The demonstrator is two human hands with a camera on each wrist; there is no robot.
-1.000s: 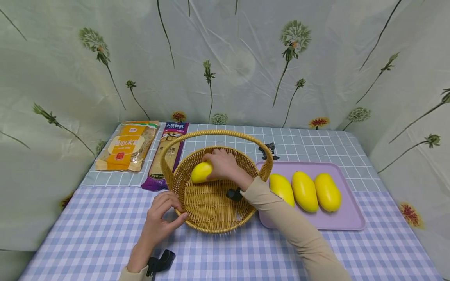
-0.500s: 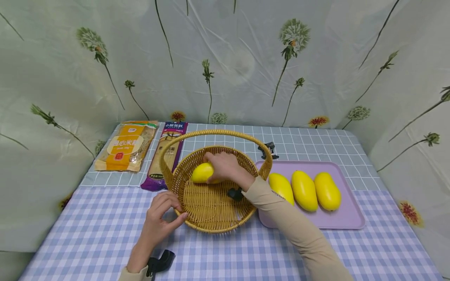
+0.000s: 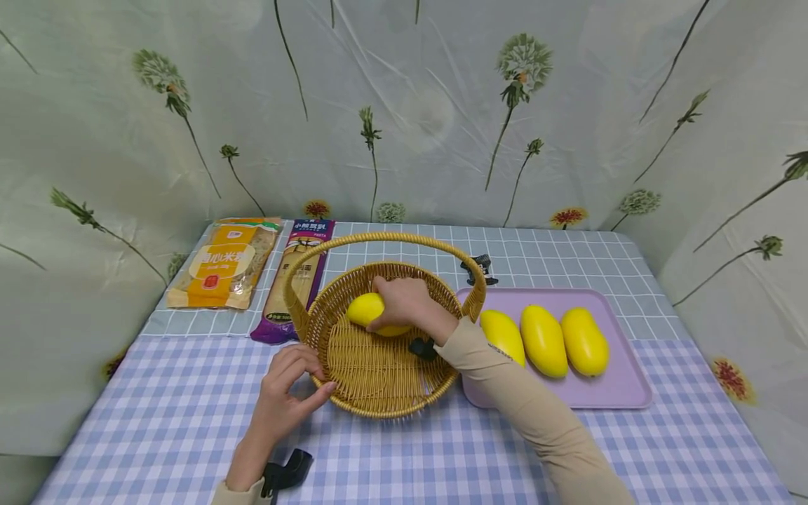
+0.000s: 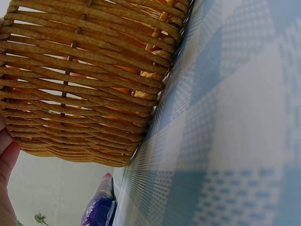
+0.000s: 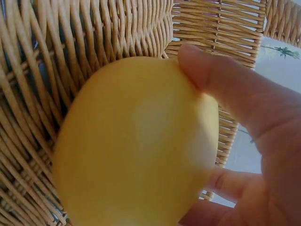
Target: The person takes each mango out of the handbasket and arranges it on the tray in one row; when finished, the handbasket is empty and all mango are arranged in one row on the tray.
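Observation:
A round wicker basket (image 3: 385,382) with a tall arched handle stands at mid-table in the head view. Inside, toward its back, lies a yellow mango (image 3: 364,309). My right hand (image 3: 404,303) grips that mango from above, and the right wrist view has the thumb and fingers around the mango (image 5: 136,141) against the woven wall. At the basket's near left, my left hand (image 3: 289,386) pinches the rim between thumb and fingers. From the left wrist, the basket's outer side (image 4: 80,84) fills the upper left, with part of the hand (image 4: 5,165) at the edge.
Right of the basket, a lilac tray (image 3: 618,389) carries three more mangoes (image 3: 544,341), partly behind the right sleeve. A purple pasta packet (image 3: 294,280) and an orange-labelled bag (image 3: 224,263) lie back left. A small black object (image 3: 480,268) sits behind the tray.
My right hand has turned and drawn slightly nearer with the mango, whose near right end now shows below the fingers. The left hand keeps its hold on the rim.

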